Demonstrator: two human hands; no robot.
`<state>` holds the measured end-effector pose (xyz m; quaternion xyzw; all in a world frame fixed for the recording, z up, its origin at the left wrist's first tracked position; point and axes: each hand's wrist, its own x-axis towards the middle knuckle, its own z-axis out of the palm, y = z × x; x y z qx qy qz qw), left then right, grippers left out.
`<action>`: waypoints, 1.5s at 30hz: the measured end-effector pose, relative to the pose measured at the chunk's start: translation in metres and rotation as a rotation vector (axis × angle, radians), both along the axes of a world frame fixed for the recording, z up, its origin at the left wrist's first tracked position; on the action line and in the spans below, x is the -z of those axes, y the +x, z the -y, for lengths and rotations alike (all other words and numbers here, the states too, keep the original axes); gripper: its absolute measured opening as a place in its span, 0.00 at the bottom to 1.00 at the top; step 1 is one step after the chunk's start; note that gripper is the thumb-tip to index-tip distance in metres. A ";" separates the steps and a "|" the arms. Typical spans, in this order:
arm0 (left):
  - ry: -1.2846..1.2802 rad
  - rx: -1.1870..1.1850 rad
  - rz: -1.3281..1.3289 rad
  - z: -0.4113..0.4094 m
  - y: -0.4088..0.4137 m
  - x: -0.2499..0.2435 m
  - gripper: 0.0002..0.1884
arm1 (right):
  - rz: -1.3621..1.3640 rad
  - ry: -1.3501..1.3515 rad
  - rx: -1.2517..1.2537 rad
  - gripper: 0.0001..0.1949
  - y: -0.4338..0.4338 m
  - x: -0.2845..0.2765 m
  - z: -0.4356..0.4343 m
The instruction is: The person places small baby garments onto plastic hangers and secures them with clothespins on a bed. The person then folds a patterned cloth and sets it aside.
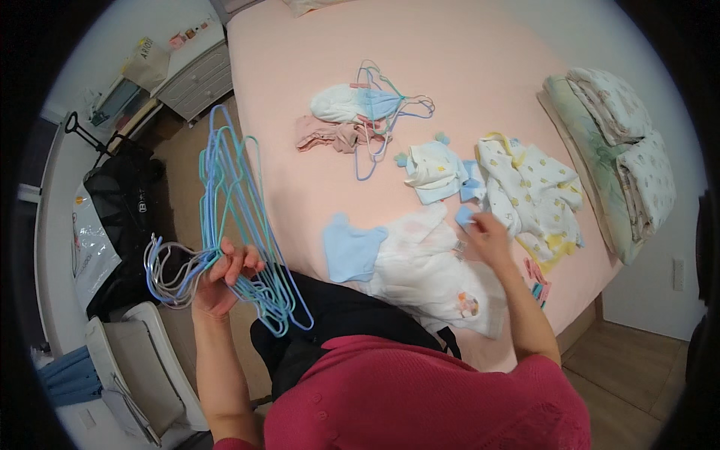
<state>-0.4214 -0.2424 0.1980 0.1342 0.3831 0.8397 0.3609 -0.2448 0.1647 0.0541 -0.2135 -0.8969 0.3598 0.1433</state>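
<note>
My left hand (228,270) is closed around a bunch of blue and green clothes hangers (225,197), their hooks pointing left. On the bed, my right hand (486,236) has its fingertips on a small light blue cloth piece (464,216). Beside it lie a white baby garment (422,270) and a light blue bib-like cloth (354,253). Further right is a white garment with yellow trim (529,191), next to a white and blue baby hat (436,171). More hangers (416,107) rest beyond, by white cloth (336,103) and pink cloth (332,135).
Folded quilts (607,163) lie along the bed's right side. Pink and teal clothes pegs (539,281) are near its edge. A white drawer cabinet (197,79), a black bag (126,214) and a folded white and grey item (140,365) stand left of the bed (478,56).
</note>
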 end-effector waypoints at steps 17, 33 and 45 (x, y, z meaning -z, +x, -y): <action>0.154 -0.115 0.218 0.035 0.012 -0.006 0.05 | -0.136 0.052 -0.351 0.09 -0.131 -0.075 0.116; 0.172 -0.158 0.289 0.046 0.015 0.003 0.05 | -0.068 0.136 -0.084 0.14 -0.119 0.030 0.145; 0.200 -0.094 0.294 0.036 0.013 0.010 0.06 | 0.000 0.039 0.235 0.07 -0.143 0.067 0.112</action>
